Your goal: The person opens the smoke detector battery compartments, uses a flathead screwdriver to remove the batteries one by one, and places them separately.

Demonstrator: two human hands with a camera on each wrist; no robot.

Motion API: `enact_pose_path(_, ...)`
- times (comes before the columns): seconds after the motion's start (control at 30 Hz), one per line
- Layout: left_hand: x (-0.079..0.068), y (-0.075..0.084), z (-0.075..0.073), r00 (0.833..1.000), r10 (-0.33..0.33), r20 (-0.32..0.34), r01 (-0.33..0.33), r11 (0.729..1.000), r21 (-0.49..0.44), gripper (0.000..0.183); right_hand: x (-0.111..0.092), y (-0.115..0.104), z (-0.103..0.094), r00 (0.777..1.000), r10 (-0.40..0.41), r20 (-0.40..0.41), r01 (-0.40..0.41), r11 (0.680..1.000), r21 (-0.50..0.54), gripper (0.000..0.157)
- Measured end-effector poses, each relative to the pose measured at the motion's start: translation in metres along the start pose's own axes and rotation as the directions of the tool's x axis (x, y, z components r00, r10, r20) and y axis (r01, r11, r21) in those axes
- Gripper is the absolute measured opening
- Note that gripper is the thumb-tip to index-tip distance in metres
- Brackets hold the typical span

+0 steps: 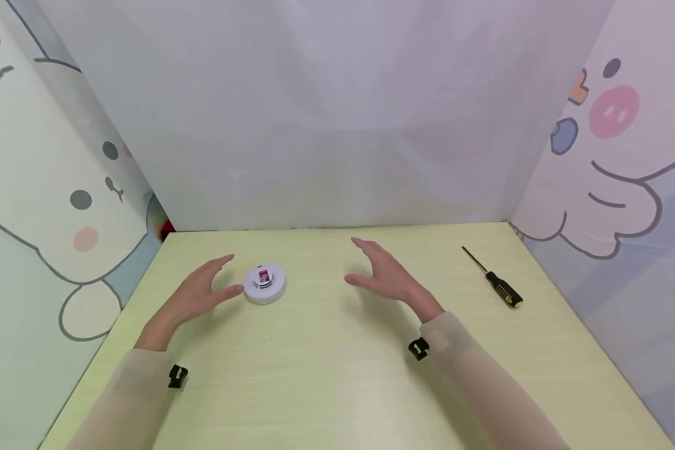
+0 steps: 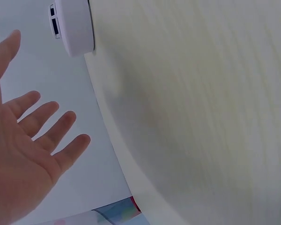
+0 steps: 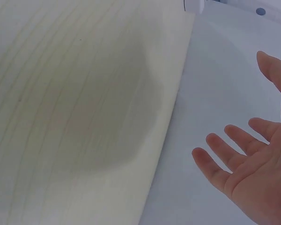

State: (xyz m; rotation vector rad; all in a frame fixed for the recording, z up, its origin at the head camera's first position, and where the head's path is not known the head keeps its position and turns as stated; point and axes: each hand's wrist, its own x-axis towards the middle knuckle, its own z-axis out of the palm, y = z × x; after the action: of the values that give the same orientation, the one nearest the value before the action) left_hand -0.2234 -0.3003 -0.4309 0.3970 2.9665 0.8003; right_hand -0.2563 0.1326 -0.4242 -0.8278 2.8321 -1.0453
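Note:
A round white smoke detector (image 1: 265, 291) with a small red label on top lies on the table, left of the middle. My left hand (image 1: 200, 291) hovers just left of it, fingers spread and holding nothing; the thumb tip comes right up to its edge in the head view. In the left wrist view, the side of the smoke detector (image 2: 76, 26) shows beyond the spread left hand (image 2: 23, 154). My right hand (image 1: 385, 275) is held over the table right of the middle, empty, thumb apart from the fingers. The right wrist view shows the right hand (image 3: 257, 164) with fingers extended.
A screwdriver (image 1: 503, 289) with a black and yellow handle lies at the right of the pale wooden table (image 1: 315, 375), its shaft pointing to the back. A plain white curtain (image 1: 337, 125) hangs behind the table. Cartoon-printed cloths (image 1: 28, 206) hang at both sides.

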Motion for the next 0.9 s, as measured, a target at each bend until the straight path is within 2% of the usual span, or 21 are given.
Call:
enact_pose_path(0.33, 0.007, -0.011, 0.007, 0.998, 0.033, 0.044, -0.03, 0.997, -0.067, 0.092, 0.022, -0.005, 0.025, 0.999, -0.018, 0.03, 0.017, 0.999, 0.035, 0.084)
enact_pose_path(0.9, 0.025, -0.005, 0.015, 0.989, 0.08, 0.128, -0.073, 0.996, -0.056, 0.092, 0.049, -0.026, 0.066, 0.993, -0.006, 0.119, 0.001, 0.999, 0.047, 0.085)
